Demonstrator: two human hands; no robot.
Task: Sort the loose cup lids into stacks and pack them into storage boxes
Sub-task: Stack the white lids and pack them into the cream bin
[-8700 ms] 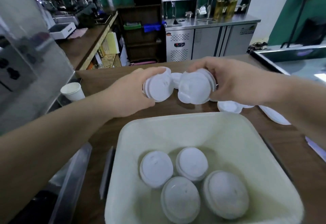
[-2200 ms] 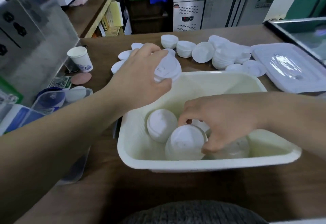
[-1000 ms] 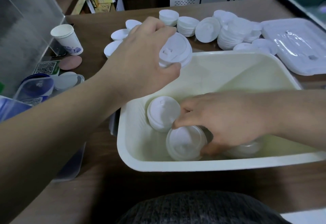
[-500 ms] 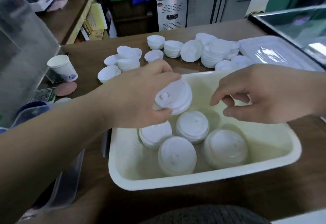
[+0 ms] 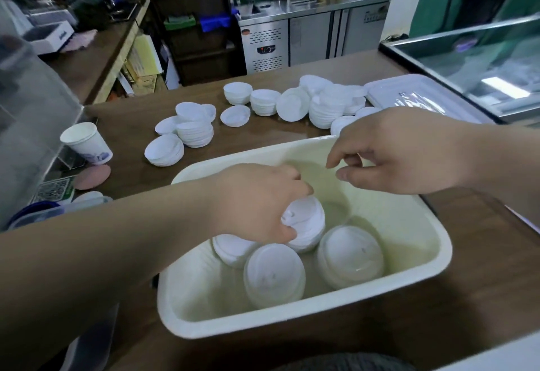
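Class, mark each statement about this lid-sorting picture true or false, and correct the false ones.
1. The left hand grips a lid stack inside the cream box. True.
2. The right hand holds a lid. False: it holds nothing and hovers above the box.
3. The paper cup lies on its side. False: it stands upright on the counter.
4. Many loose lids lie on the counter beyond the box. True.
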